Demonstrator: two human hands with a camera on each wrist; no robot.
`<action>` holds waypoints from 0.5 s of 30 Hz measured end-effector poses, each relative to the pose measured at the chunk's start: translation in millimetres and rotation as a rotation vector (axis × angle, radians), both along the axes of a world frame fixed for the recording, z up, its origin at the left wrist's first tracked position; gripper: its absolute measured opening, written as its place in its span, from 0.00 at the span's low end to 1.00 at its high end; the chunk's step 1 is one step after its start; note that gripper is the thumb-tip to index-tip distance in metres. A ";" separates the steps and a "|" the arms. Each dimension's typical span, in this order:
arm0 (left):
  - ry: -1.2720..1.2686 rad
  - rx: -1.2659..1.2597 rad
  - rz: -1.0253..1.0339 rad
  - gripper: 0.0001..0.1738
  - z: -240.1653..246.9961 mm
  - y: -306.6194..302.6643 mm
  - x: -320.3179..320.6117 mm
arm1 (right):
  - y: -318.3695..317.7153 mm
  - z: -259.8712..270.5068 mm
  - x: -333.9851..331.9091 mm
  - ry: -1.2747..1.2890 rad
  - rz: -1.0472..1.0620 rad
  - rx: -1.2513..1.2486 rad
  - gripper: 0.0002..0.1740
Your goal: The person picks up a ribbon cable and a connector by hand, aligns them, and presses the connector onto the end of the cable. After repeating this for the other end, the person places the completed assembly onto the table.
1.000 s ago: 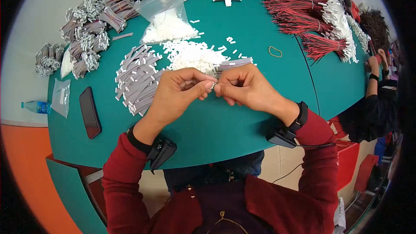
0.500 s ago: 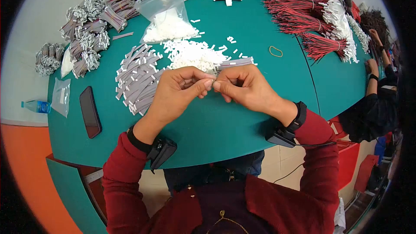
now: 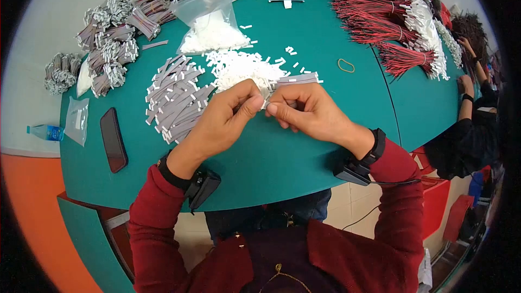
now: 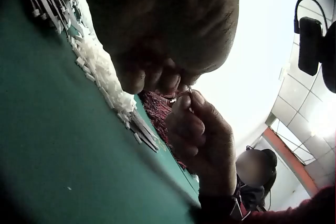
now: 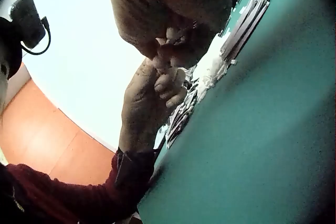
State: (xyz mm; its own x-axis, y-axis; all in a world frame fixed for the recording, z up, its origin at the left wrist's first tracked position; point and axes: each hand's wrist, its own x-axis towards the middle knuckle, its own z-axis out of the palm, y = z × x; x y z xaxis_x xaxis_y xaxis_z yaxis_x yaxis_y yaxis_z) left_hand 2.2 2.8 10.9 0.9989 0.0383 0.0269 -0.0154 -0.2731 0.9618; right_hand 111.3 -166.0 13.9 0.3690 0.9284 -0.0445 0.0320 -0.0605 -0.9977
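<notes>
1. Since the earlier frame, the left hand (image 3: 222, 118) has drawn slightly back from the right hand (image 3: 312, 113), showing more of a small white piece (image 3: 264, 104); the piles look unmoved.
2. The right hand pinches the white piece between thumb and forefinger, its other fingers curled. The left thumb and forefinger are narrow, close to the piece; whether they grip it cannot be told.
3. The white piece is at the fingertips, above the green table (image 3: 260, 165), just in front of the white heap (image 3: 241, 70).
4. It looks very light, stiff and smooth, so it could slip; its flat sides seem the best place to pinch. The grey strips (image 3: 179, 100) look soft and bendy, better taken near a white end.
5. Counted: two hands at work, one piece between them, one phone (image 3: 113, 140), one bottle (image 3: 45, 132), one rubber band (image 3: 353, 67). The grey strips, heaped white pieces and red wires (image 3: 401, 57) overlap too much to count.
</notes>
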 end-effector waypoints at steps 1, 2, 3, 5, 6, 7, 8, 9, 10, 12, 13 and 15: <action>0.003 0.009 -0.003 0.16 1.1 -1.0 -0.3 | -0.2 -2.1 0.1 0.003 0.015 0.000 0.11; 0.001 0.018 -0.007 0.16 0.5 -1.4 -0.2 | -0.6 -1.2 0.5 0.016 0.032 -0.020 0.11; 0.000 0.026 -0.010 0.16 -0.7 -1.7 -0.1 | -0.9 0.8 1.3 0.028 0.049 -0.039 0.12; -0.013 0.039 -0.032 0.16 -3.5 -2.3 0.3 | -1.8 3.3 1.6 0.042 0.063 -0.055 0.12; -0.024 0.044 -0.049 0.16 -5.0 -2.6 0.3 | -2.1 3.9 0.9 0.042 0.061 -0.050 0.12; -0.035 0.049 -0.065 0.16 -5.7 -2.8 0.1 | -2.3 4.2 0.3 0.042 0.059 -0.045 0.12; -0.016 0.039 -0.072 0.17 -5.4 -2.9 -0.4 | -2.1 4.3 0.1 0.044 0.060 -0.047 0.12; 0.003 0.030 -0.080 0.17 -4.8 -3.1 -1.0 | -2.0 4.2 -0.3 0.046 0.059 -0.049 0.12; 0.023 0.020 -0.087 0.17 -4.6 -3.5 -1.6 | -2.1 4.1 -0.7 0.048 0.059 -0.052 0.12; 0.017 0.028 -0.086 0.17 -6.6 -4.1 -1.9 | -2.4 4.4 -1.3 0.053 0.063 -0.056 0.12; 0.013 0.032 -0.085 0.17 -7.5 -4.7 -2.0 | -2.6 4.5 -1.7 0.056 0.066 -0.059 0.12; 0.041 -0.003 -0.081 0.17 -3.6 -7.1 -3.0 | -3.3 4.5 -3.8 0.044 0.051 -0.048 0.11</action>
State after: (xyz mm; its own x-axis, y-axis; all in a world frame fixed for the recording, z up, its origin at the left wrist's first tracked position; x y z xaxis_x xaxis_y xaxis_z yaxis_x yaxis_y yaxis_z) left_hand -0.8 -4.3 7.2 0.9990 -0.0422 -0.0136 0.0018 -0.2694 0.9630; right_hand 107.5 -169.3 18.4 0.3182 0.9422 -0.1048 -0.0081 -0.1078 -0.9941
